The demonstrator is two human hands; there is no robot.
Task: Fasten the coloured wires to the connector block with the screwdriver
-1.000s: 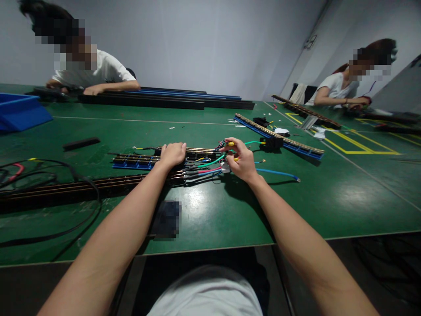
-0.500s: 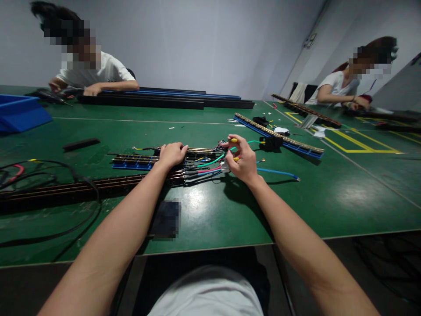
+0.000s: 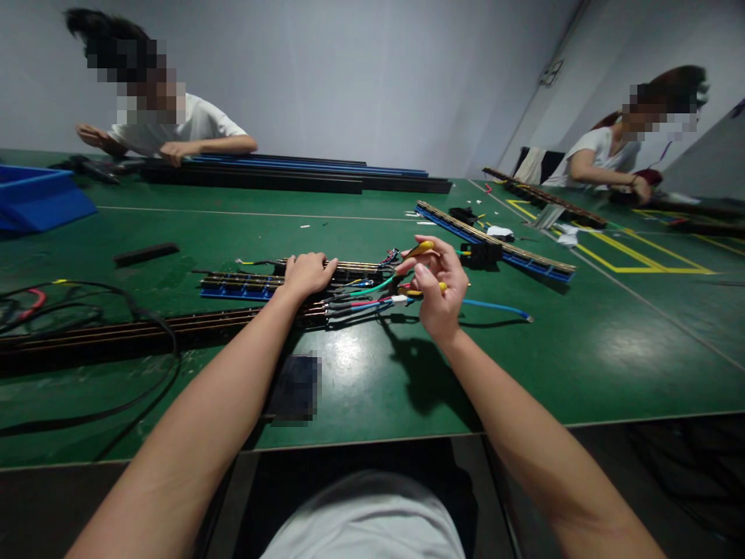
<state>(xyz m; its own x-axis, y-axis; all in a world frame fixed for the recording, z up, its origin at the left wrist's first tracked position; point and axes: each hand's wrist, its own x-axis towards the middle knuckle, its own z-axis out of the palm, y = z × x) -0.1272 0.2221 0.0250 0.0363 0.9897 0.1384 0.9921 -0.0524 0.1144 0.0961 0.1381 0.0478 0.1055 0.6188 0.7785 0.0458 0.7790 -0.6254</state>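
My left hand [image 3: 308, 276] rests over a short black rail [image 3: 361, 272] with metal strips, its fingers curled round the rail. My right hand [image 3: 438, 287] holds yellow-handled pliers [image 3: 424, 248], with the two handles spread apart; the jaws are hard to make out. Just left of it, grey, red and blue cables [image 3: 361, 307] run out from a long black rail [image 3: 192, 326], with a small white piece [image 3: 400, 300] on them. A green cable [image 3: 372, 287] curves up toward the right hand. Beneath my left wrist lies a blue-based rail [image 3: 233, 289].
A blue bin [image 3: 43, 202] stands at the left edge. Another blue-based rail [image 3: 494, 244] lies at the right. Black cable loops [image 3: 168, 365] cross the left side. A dark flat object [image 3: 294, 388] lies near the front edge. Two people work across the green table [image 3: 582, 349].
My right hand has moved slightly right, away from the cables, with the pliers' handles wider apart. The left hand stays on the rail. The person at far left has lifted a hand.
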